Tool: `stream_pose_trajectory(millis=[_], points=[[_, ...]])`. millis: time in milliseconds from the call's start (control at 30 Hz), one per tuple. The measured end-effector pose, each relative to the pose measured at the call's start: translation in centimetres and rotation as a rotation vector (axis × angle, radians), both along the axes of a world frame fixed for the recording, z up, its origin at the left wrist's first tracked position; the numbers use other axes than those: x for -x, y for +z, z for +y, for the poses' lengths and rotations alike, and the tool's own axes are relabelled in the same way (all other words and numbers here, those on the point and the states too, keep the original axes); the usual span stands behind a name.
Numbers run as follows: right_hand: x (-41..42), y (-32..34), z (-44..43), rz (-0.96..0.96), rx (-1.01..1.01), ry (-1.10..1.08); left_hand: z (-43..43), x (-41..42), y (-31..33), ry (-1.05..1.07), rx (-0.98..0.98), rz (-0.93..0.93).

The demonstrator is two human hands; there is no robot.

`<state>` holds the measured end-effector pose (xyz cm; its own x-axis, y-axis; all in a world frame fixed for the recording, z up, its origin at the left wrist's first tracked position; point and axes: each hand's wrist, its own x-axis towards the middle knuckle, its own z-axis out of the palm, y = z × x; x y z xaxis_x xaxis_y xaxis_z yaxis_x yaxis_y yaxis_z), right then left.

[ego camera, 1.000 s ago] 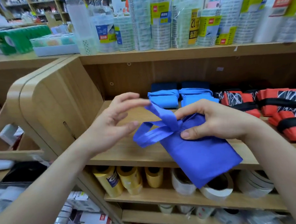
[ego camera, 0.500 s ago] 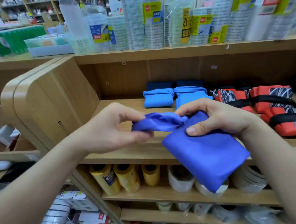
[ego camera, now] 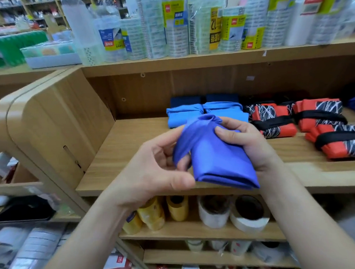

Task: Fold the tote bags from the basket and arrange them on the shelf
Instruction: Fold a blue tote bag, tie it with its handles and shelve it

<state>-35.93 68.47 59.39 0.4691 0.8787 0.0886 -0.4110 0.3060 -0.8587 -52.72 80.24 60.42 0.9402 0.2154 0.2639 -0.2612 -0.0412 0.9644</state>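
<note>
A folded violet-blue tote bag (ego camera: 222, 161) is held in the air in front of the wooden shelf (ego camera: 131, 144). My right hand (ego camera: 246, 142) grips the folded bundle from its right side, thumb on top. My left hand (ego camera: 158, 170) holds the bag's strap, which is drawn down over the bundle's left side. On the shelf behind lie folded light-blue tote bags (ego camera: 183, 116) and red, black and white patterned folded bags (ego camera: 276, 119) bound with black straps. The basket is not in view.
The shelf above carries stacks of clear tape rolls (ego camera: 178, 27). Yellow and white tape rolls (ego camera: 213, 212) fill the shelf below. A rounded wooden side panel (ego camera: 49, 123) stands to the left, with tissue packs (ego camera: 16, 47) and boxes beyond it.
The bag has been folded into a tighter bundle and lifted closer. My left hand has pulled the strap from the left down around the bundle's side.
</note>
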Motion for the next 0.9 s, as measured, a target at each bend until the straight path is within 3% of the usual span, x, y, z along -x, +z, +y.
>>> stream_pose_trajectory(millis=[133, 267, 433, 700, 900], points=[[0.8, 0.2, 0.1, -0.017, 0.024, -0.204, -2.2, 0.1, -0.7, 0.220, -0.220, -0.028], [1.6, -0.1, 0.4, -0.021, 0.069, -0.339, -2.3, -0.2, -1.0, 0.309, -0.178, -0.049], [3.1, -0.5, -0.4, -0.025, 0.159, -0.214, -1.7, -0.3, -1.3, 0.315, -0.110, -0.076], [3.7, -0.3, -0.5, 0.007, 0.090, -0.137, -1.3, -0.8, -1.6, 0.361, -0.002, -0.112], [3.7, -1.3, 1.5, 0.043, -0.010, -0.563, -2.1, -1.9, -3.1, 0.466, 0.109, -0.212]])
